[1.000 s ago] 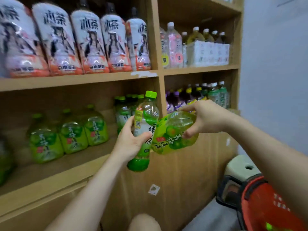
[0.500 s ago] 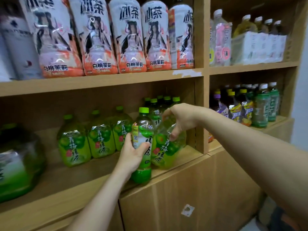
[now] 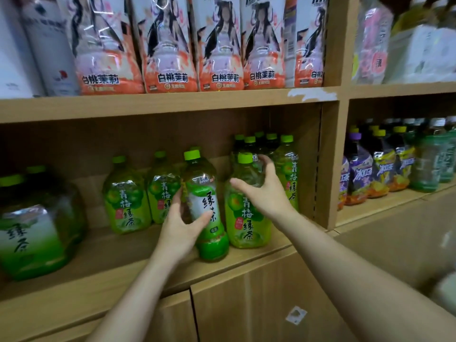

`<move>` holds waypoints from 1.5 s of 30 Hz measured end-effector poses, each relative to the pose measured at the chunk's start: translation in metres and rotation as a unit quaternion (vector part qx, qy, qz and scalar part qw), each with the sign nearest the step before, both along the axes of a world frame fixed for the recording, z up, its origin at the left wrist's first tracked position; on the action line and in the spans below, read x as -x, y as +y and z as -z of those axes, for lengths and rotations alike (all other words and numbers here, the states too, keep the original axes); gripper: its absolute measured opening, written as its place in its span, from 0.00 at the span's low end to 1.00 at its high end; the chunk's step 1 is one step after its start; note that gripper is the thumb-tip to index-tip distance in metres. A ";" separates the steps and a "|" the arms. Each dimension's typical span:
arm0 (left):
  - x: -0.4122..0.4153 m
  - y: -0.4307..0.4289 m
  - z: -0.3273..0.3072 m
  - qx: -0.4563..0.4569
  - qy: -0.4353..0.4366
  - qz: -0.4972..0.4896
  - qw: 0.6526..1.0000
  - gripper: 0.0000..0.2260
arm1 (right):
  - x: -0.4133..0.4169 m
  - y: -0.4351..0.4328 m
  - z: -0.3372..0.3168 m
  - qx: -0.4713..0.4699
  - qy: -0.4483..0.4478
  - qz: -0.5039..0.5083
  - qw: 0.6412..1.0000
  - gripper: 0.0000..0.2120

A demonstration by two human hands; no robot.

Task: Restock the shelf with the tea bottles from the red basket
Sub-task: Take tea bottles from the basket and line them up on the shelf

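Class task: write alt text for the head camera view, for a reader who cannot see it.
The left hand grips a slim green-capped green tea bottle at the front edge of a wooden shelf, while the open right hand hovers at a rounder plum green tea bottle standing upright beside it. More green bottles stand behind.

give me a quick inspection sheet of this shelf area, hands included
surface: light wooden shelf board, bare patches at its front edge.
job's things: slim green-capped tea bottle with white label in the left hand, base low at the shelf's front edge; squat yellow-green plum tea bottle upright on the shelf, right hand open around its shoulder.
clutter: more squat green bottles standing in the same bay; tall peach-labelled bottles on the shelf above; purple-labelled bottles in the right bay.
hands: left closed on the slim bottle, right open.
cables: nothing seen.
surroundings: wooden cabinet doors below; red basket not in view.
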State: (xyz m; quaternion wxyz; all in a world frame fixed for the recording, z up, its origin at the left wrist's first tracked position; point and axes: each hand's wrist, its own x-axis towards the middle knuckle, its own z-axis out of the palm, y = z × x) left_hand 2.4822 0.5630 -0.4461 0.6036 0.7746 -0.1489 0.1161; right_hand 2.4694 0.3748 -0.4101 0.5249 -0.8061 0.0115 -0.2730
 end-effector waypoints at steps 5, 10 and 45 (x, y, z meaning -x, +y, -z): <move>0.005 0.009 0.003 -0.083 -0.033 0.014 0.996 0.40 | 0.006 0.002 -0.003 -0.061 0.042 -0.038 0.997 0.39; -0.003 0.011 0.003 -0.126 -0.069 -0.083 0.986 0.40 | 0.010 0.006 -0.003 -0.038 0.056 -0.084 0.994 0.43; 0.263 -0.368 0.147 -0.198 -0.144 0.535 0.809 0.08 | 0.500 -0.248 0.094 -0.005 0.301 0.388 0.871 0.06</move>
